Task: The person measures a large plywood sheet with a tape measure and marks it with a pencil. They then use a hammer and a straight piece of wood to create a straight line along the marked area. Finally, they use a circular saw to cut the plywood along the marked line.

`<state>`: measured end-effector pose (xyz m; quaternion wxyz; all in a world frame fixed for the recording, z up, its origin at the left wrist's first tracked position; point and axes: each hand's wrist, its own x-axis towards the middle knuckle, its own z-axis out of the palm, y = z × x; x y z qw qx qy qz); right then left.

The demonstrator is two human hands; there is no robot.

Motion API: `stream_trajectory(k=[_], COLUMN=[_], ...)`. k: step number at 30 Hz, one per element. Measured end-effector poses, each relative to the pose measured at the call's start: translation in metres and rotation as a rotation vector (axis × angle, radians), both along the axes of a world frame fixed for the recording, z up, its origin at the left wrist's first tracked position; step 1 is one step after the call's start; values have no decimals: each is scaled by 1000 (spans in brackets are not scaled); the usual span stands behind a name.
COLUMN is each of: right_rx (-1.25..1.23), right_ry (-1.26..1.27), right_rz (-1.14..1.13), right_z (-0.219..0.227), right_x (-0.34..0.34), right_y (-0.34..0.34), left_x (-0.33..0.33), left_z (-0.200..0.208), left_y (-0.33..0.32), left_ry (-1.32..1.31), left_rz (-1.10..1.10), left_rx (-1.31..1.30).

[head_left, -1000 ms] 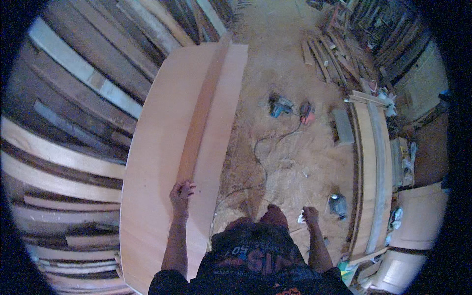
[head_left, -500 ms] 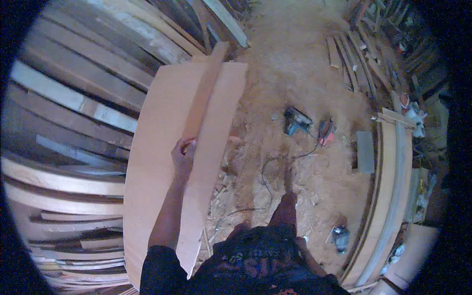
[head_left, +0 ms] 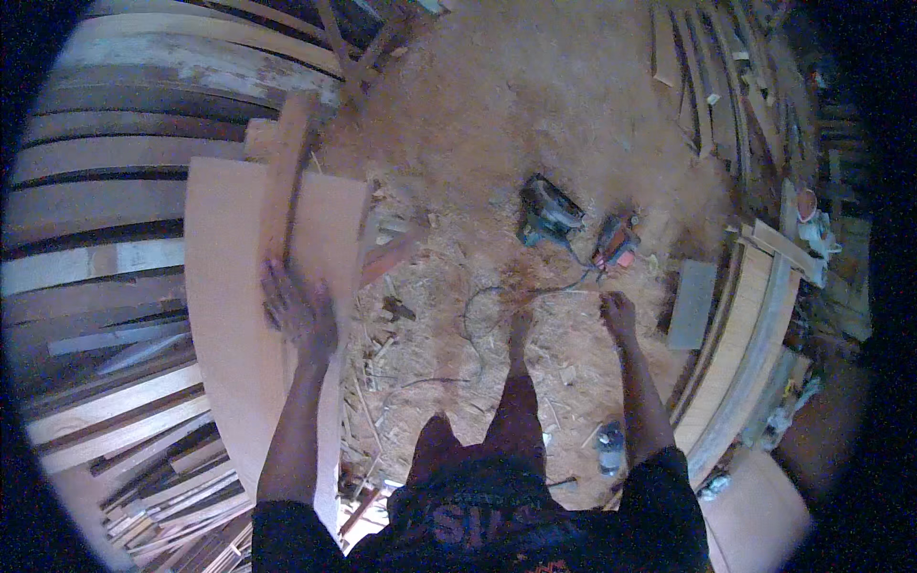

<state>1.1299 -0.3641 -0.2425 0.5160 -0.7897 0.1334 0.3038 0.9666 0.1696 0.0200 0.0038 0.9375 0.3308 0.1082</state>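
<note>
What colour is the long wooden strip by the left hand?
The long wooden strip is brown; it shows best in the head view.

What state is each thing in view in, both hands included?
Pale panel: laid out lengthwise.
Wooden plank: lying on the panel, far end overhanging.
Left hand: open, spread over the plank.
Right hand: curled; whether it holds anything is unclear.
Blue-green tool: set down; on or off unclear.
Red tool: set down, likewise unclear.
Cable: loosely curved.
</note>
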Motion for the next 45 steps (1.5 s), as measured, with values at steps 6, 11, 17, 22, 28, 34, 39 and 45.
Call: stream_trajectory(k=[6,11,17,22,28,34,39,45], right_rx=[-333,-559,-471,-390,-318,-121,-86,-102], right_ry=[-42,-503,-197,-45,-189,-138,-32,14], right_rz=[605,634,873,818,756,650,646,717], right_z=[-146,-280,-365,-366,-317,-180,-59,56], right_x=[40,55,92,115,113,20,-55,-116], right_y=[52,102,125,133,155,123,84,53], left_x=[-1,-9,-3,1,-12,-7,4,-62], left_z=[11,23,19,15,20,12,6,-17], left_y=[0,-15,-16,-16,-19,-21,-24,-178], left_ry=[128,83,-11,-28,-6,140,-6,-171], left_rz=[58,109,82,57,44,80,63,44], left_rx=[-58,-179,-250,-256,-218,-91,-84,-435])
